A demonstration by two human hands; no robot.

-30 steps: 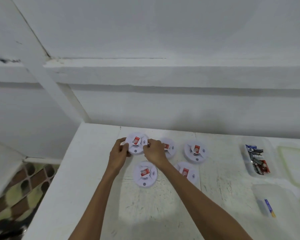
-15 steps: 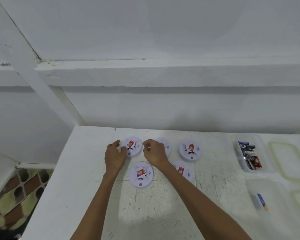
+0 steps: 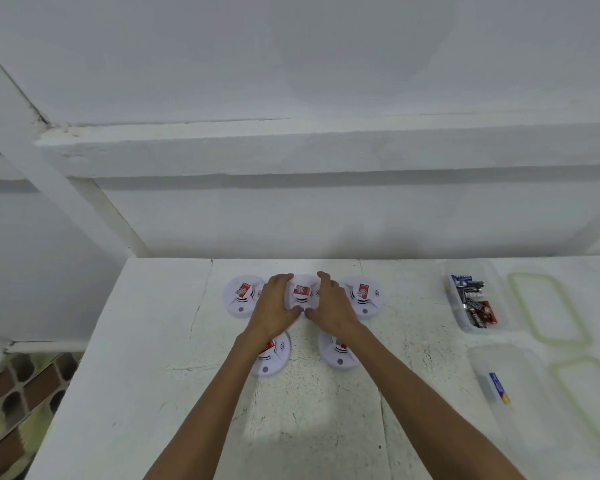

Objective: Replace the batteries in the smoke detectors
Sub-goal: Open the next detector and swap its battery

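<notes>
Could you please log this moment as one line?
left hand, right hand: gripping middle detector | batteries: in tub at right

Left hand [image 3: 273, 306], right hand [image 3: 330, 306] around middle detector [image 3: 301, 289]

Back row on the tabletop [image 3: 146, 341]: left detector [image 3: 240, 295], middle detector [image 3: 301, 292], right detector [image 3: 365, 295], with left hand [image 3: 274, 306] and right hand [image 3: 331, 306] either side of the middle one. Before them, front-left detector [image 3: 273, 360] and front-right detector [image 3: 336, 356], partly under the wrists. Far right, batteries [image 3: 471, 301] in the far tub [image 3: 494, 280], near tub [image 3: 523, 368] before it, lids [image 3: 548, 306] rightmost.
</notes>
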